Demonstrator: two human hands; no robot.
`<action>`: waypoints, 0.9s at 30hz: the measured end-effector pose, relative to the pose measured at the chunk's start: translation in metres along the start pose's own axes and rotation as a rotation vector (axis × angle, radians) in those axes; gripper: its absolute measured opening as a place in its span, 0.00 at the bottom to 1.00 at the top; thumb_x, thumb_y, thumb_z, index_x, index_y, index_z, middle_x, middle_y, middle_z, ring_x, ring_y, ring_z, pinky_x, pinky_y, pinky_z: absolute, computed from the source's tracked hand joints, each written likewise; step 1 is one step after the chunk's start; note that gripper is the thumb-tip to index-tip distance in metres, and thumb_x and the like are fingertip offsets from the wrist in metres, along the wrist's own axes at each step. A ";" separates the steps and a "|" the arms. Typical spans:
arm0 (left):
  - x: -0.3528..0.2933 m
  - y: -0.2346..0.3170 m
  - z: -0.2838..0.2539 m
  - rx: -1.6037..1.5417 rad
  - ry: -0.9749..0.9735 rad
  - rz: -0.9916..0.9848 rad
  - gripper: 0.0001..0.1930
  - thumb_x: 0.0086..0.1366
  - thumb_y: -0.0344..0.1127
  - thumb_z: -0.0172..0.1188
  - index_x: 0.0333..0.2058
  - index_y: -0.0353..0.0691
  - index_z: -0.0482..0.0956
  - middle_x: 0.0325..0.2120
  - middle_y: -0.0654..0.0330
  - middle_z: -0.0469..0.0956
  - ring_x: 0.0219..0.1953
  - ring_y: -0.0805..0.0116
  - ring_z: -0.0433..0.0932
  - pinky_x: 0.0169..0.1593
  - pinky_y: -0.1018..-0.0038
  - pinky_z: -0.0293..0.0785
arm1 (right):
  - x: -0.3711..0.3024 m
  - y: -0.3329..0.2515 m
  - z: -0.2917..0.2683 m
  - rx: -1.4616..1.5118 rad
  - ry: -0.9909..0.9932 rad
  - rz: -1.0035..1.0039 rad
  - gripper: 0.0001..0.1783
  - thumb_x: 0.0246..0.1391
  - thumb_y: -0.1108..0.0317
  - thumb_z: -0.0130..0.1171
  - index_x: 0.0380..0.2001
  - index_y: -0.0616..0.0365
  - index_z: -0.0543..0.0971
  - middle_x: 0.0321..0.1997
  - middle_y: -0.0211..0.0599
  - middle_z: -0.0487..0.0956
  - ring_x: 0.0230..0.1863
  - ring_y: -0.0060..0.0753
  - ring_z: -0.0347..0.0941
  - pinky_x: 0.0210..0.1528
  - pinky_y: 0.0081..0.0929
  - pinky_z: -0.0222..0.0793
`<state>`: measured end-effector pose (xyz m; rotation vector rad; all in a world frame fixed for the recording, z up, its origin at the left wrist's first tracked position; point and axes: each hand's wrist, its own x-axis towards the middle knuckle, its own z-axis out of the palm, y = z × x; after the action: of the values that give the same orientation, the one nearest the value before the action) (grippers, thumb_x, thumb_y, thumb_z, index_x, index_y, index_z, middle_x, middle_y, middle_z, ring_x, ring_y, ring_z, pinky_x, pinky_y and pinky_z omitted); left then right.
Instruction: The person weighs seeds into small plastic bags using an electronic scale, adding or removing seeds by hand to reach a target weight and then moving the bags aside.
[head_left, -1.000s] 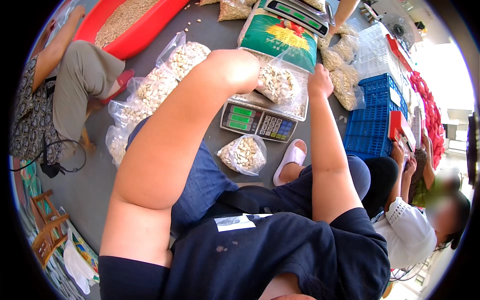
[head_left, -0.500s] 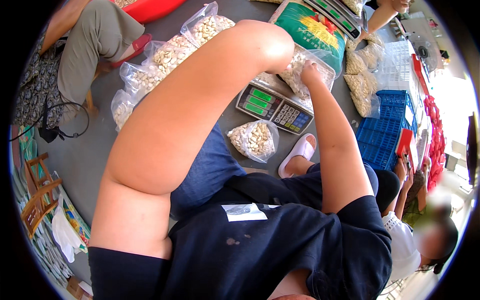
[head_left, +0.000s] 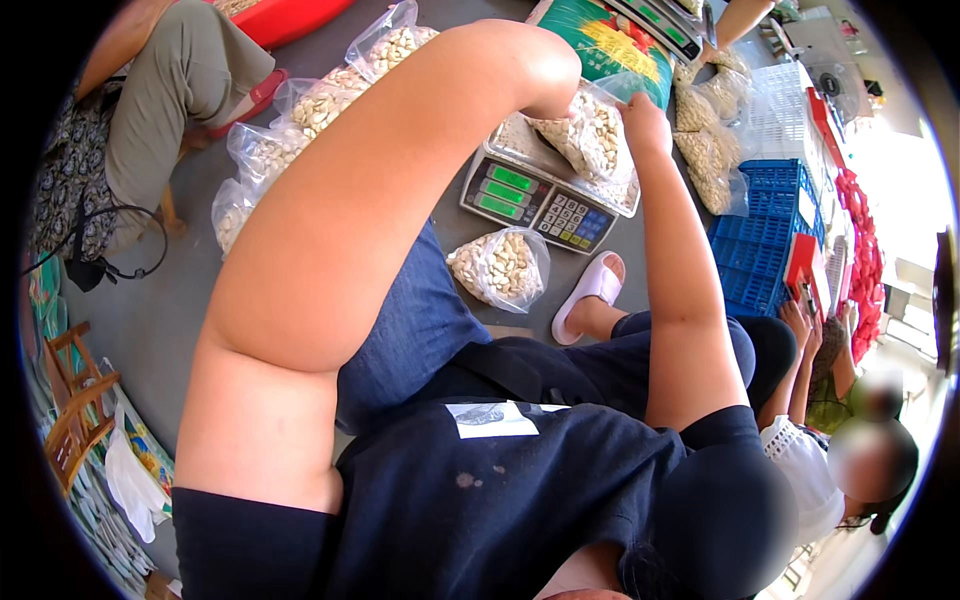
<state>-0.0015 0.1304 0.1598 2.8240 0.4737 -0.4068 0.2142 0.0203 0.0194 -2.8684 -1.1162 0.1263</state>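
A clear plastic bag of pale, bean-like pieces (head_left: 597, 145) sits tilted over the pan of a digital scale (head_left: 530, 200) with lit green displays. My right hand (head_left: 643, 122) pinches the bag's upper right edge, its fingers closed on the plastic. At the bag's left upper edge is my left hand (head_left: 560, 98), closed against the plastic; its fingers are largely hidden behind the hand itself. A second filled bag (head_left: 500, 268), with its top loose, stands on the floor just in front of the scale.
Several filled bags (head_left: 320, 105) line the floor at left. Behind the scale lies a green printed sack (head_left: 600, 40), with another scale (head_left: 655, 25) above it. More bags (head_left: 705, 150) and a blue crate (head_left: 765, 235) are at right. Other people sit on both sides.
The bag on the scale has become more upright and shifted slightly right over the pan. My right hand has risen to its upper edge. The whole view has shifted a little.
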 end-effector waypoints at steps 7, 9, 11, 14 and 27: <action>0.000 0.001 0.005 0.009 0.036 0.031 0.18 0.54 0.48 0.51 0.28 0.36 0.76 0.24 0.51 0.75 0.28 0.56 0.74 0.35 0.65 0.69 | -0.011 0.021 -0.017 0.121 0.060 -0.017 0.16 0.45 0.55 0.52 0.29 0.58 0.71 0.28 0.48 0.75 0.34 0.49 0.70 0.36 0.38 0.65; 0.001 0.002 0.005 0.009 0.022 0.045 0.18 0.54 0.48 0.51 0.28 0.36 0.76 0.24 0.51 0.75 0.28 0.56 0.74 0.35 0.66 0.69 | -0.018 0.022 -0.018 0.189 -0.018 -0.089 0.16 0.44 0.55 0.54 0.28 0.58 0.73 0.26 0.46 0.75 0.32 0.45 0.71 0.35 0.34 0.65; -0.001 0.004 0.000 0.005 -0.010 0.056 0.18 0.54 0.48 0.51 0.29 0.36 0.76 0.24 0.51 0.75 0.28 0.56 0.74 0.35 0.66 0.69 | -0.038 0.009 -0.014 0.281 -0.224 -0.186 0.16 0.42 0.56 0.55 0.27 0.59 0.74 0.23 0.44 0.75 0.29 0.39 0.71 0.32 0.30 0.65; 0.002 -0.001 0.009 0.011 0.039 0.072 0.19 0.54 0.48 0.51 0.29 0.35 0.75 0.24 0.50 0.75 0.28 0.56 0.74 0.35 0.66 0.69 | -0.088 -0.018 0.019 0.156 -0.617 -0.260 0.17 0.40 0.55 0.55 0.30 0.56 0.74 0.28 0.44 0.75 0.33 0.41 0.71 0.35 0.33 0.65; -0.023 -0.005 -0.006 -0.094 -0.028 -0.059 0.15 0.54 0.45 0.51 0.29 0.38 0.76 0.24 0.54 0.75 0.30 0.58 0.75 0.35 0.65 0.70 | -0.005 0.009 -0.014 0.199 -0.235 0.033 0.10 0.48 0.67 0.45 0.27 0.62 0.72 0.17 0.39 0.73 0.14 0.30 0.71 0.16 0.26 0.68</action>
<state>-0.0230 0.1298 0.1716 2.7162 0.5561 -0.4231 0.2181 0.0099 0.0326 -2.7464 -1.0232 0.5558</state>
